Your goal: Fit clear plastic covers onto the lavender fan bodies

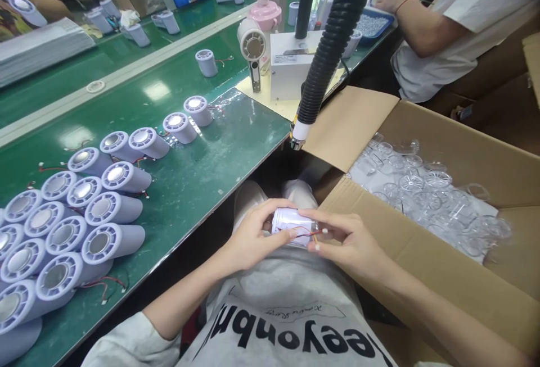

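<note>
Pinching a cylinder (287,219) over my lap, I have my left hand's (255,230) thumb and fingers around its left end, my right hand's (353,238) at the other, beside red wires (315,234). Ahead hangs a black hose (324,63). More cylinders (122,207) crowd the green table (206,181) leftward; rightward, a carton (459,148) holds clear parts (412,182).

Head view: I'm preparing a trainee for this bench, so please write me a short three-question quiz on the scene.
1. True or false: the left hand and the right hand both hold the lilac cylinder.
2. What lies inside the open cardboard box?
3. What colour is the tabletop? A) red B) green C) blue

Key: 1. True. 2. Clear see-through parts, many of them round. 3. B.
</note>
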{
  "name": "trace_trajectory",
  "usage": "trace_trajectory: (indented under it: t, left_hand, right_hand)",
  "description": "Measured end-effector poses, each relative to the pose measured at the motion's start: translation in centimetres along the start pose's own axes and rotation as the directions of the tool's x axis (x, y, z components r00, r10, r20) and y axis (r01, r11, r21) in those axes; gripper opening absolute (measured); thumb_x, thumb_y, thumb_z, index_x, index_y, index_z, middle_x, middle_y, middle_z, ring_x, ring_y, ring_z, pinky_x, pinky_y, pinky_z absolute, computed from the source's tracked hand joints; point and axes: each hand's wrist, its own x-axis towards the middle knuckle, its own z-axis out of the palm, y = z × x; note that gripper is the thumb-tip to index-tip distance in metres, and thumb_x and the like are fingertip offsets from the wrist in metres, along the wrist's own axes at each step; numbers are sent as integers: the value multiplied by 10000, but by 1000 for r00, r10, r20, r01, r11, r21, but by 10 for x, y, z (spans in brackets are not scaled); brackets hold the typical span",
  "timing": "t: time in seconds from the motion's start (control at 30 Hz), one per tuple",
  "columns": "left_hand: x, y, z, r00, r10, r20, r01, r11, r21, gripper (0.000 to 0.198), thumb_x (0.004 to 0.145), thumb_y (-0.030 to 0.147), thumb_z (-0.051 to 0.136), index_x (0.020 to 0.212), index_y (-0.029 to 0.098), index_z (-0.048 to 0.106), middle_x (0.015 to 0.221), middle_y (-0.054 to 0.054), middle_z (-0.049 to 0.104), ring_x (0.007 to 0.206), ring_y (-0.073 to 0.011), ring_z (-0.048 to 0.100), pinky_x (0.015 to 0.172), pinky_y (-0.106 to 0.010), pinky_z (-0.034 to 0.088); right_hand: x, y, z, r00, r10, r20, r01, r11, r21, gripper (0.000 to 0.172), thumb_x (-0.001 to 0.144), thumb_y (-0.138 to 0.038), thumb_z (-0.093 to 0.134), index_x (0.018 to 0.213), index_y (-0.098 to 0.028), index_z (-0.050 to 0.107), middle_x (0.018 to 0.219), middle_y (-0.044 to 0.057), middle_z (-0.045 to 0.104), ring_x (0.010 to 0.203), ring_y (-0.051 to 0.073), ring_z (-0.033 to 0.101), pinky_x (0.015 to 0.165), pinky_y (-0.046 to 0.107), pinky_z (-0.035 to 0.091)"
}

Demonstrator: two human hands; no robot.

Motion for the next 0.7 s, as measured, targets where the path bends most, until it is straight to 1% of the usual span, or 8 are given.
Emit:
trace_trajectory:
  t: [0.07,0.1,0.23,0.3,0.4,0.47,0.6,0.7]
  left_hand:
    - [-1,-1,-2,1000,-3,16,3,1000,1,385,821,319,669,1184,210,598,1145,-66,630,967,-193,601,765,-269,486]
    - [-2,-2,-4,999,-2,45,4,999,-50,431,814,325,679,1221,223,582,1212,-74,605,1028,-207,596,799,-275,492]
    - [-5,-12,-14,963,6,269,101,918,-384,711,825,310,678,1455,322,348,1457,-86,437,1252,-241,508,1012,-359,440]
    - [-7,-16,-16,941,2,338,152,892,-426,747,842,278,662,1482,359,285,1496,-79,398,1263,-234,502,1028,-372,429]
    - [-9,-18,-18,946,12,325,132,899,-417,747,819,243,690,1458,393,332,1551,-56,320,1256,-232,507,1010,-350,440]
    - [-10,-18,-19,953,11,302,119,906,-407,754,797,231,712,1445,392,362,1553,-55,317,1236,-233,522,996,-340,448]
    - [-7,-25,-14,952,-41,304,159,913,-376,778,781,257,728,1461,330,357,1390,-81,513,1161,-221,558,951,-322,460]
    - [-8,-30,-3,953,-118,278,230,881,-413,755,795,339,698,1463,289,349,1329,-87,551,1047,-198,596,862,-303,490]
  right_hand:
    - [-2,0,-1,1000,13,-11,-13,1000,13,453,760,-265,786,1202,-254,683,1001,40,732,797,193,688,722,294,599]
    - [-2,-1,-3,999,37,-9,-36,999,24,456,760,-282,787,1202,-243,684,999,48,734,801,202,691,722,304,602]
    - [1,-4,-7,994,106,25,-108,993,58,517,743,-377,799,1225,-238,673,1058,71,726,861,246,694,738,339,600]
    - [3,-5,-7,995,95,44,-96,995,32,529,729,-396,807,1221,-254,676,1064,62,725,876,251,688,756,350,593]
    - [4,-5,-6,991,123,52,-122,992,-10,530,729,-425,802,1220,-267,678,953,43,739,880,260,679,760,360,580]
    - [4,-5,-7,985,163,61,-163,987,-9,547,720,-443,805,1222,-266,678,903,38,738,878,266,674,748,356,572]
    - [5,-2,-1,973,206,108,-214,975,67,599,712,-456,814,1255,-259,652,1002,50,732,884,256,673,774,348,556]
    - [7,2,6,975,159,155,-185,968,169,645,752,-548,751,1293,-226,615,1108,78,702,953,259,662,799,351,557]
